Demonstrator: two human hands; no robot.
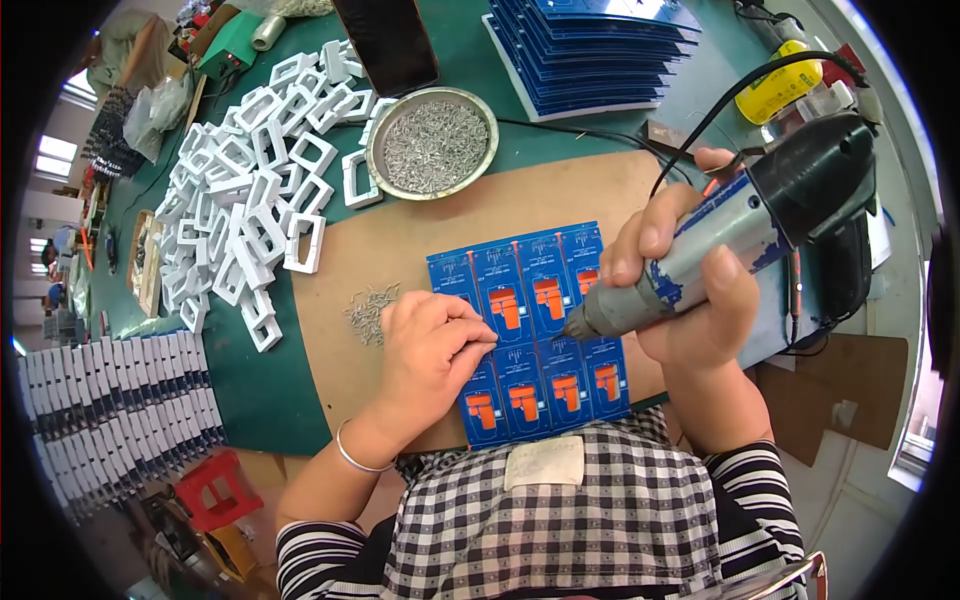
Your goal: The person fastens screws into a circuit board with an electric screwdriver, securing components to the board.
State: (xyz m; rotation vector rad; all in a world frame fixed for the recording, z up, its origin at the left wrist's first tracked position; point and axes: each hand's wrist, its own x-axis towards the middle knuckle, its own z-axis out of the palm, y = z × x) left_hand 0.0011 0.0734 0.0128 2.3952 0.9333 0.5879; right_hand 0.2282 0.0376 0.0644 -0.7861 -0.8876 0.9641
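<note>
Near the tabletop's (250, 390) front edge, a panel (525, 352) lies on a mat (345, 250), loose screws (366, 312) to its left. Behind stand a bowl (430, 194) of screws and, farther right, stacked boards (590, 62); frames (250, 190) heap leftward.

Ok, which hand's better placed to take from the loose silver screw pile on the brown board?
Left, probably: the left hand is beside the silver screw pile, though its pinched fingertips may hold something; the right hand grips the silver-and-black power screwdriver.
</note>
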